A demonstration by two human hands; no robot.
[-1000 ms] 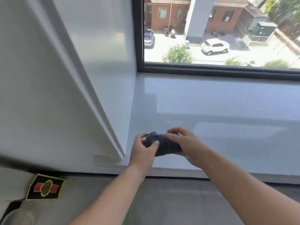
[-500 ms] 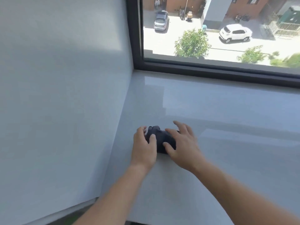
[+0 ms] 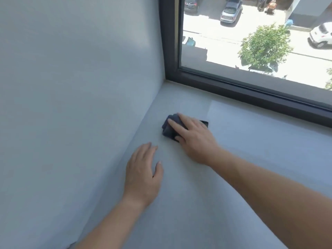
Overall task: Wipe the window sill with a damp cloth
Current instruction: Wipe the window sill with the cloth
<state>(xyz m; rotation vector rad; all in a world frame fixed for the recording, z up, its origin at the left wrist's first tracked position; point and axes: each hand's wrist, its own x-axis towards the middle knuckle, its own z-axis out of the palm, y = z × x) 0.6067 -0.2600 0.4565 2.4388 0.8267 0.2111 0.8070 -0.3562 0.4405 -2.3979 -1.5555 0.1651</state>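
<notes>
- Head view, looking down into the left corner of a window recess: a dark blue cloth (image 3: 167, 128), bunched into a small wad, lies on the pale window sill (image 3: 242, 159), near the side wall (image 3: 71, 87) and a little short of the dark window frame (image 3: 242, 90).
- The right hand (image 3: 194, 141) lies on top of the cloth, its fingers (image 3: 177, 125) straight and slightly spread, pressing down rather than gripping. This flat hold probably keeps the cloth against the sill for wiping.
- The left hand (image 3: 142, 177) rests palm-down on the sill, closer to the person and apart from the cloth. Its fingers are relaxed and hold nothing, and it likely braces the lean forward.
- Most of the cloth is hidden under the right hand; only its left end and a far corner show. Whether it is damp cannot be seen.
- The sill's front edge and right end are cut off.
- Through the glass, a sunlit street with parked cars and a tree (image 3: 264, 45).
</notes>
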